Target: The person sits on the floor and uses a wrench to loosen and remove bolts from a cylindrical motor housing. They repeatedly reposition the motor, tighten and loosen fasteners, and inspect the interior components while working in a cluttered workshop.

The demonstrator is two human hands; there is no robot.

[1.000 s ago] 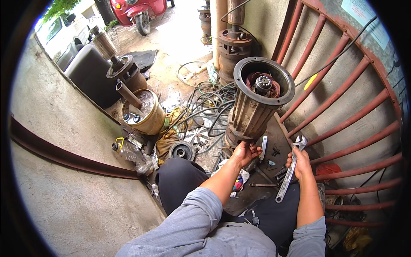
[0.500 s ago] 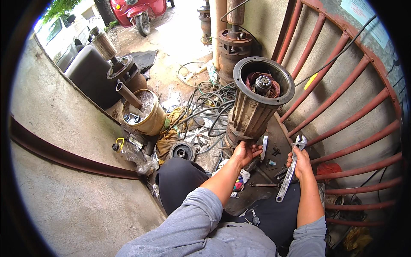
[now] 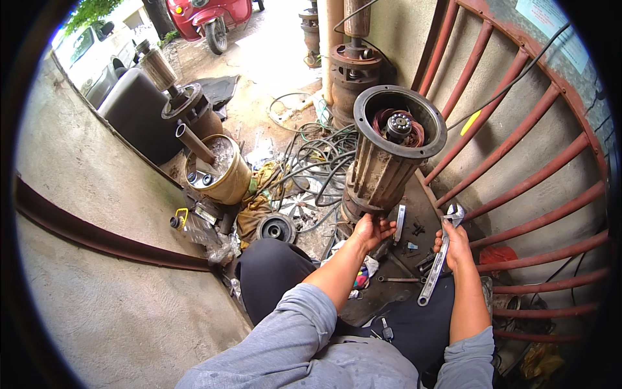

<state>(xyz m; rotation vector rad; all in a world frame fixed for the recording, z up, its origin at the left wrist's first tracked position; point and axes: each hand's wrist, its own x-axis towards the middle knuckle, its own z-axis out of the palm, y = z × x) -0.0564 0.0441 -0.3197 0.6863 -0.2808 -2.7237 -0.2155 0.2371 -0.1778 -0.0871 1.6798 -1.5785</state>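
A motor (image 3: 382,172) with a ribbed, rusty casing stands upright before me; copper windings (image 3: 413,135) and a ball bearing (image 3: 398,123) show in its open top. My left hand (image 3: 374,235) is at its lower rim, thumb and fingers curled together against the base. Whatever they pinch there is hidden. My right hand (image 3: 457,243) grips an adjustable wrench (image 3: 435,272), its jaws up and its handle end down over my thigh. Between the hands, small dark bolts (image 3: 418,229) and a combination wrench (image 3: 398,280) lie on the floor.
Red curved bars (image 3: 512,181) line the wall on my right. Tangled cables (image 3: 317,162) and a round metal part (image 3: 276,229) lie left of the motor. A bucket (image 3: 236,175) stands further left. Other pump units (image 3: 355,78) stand behind.
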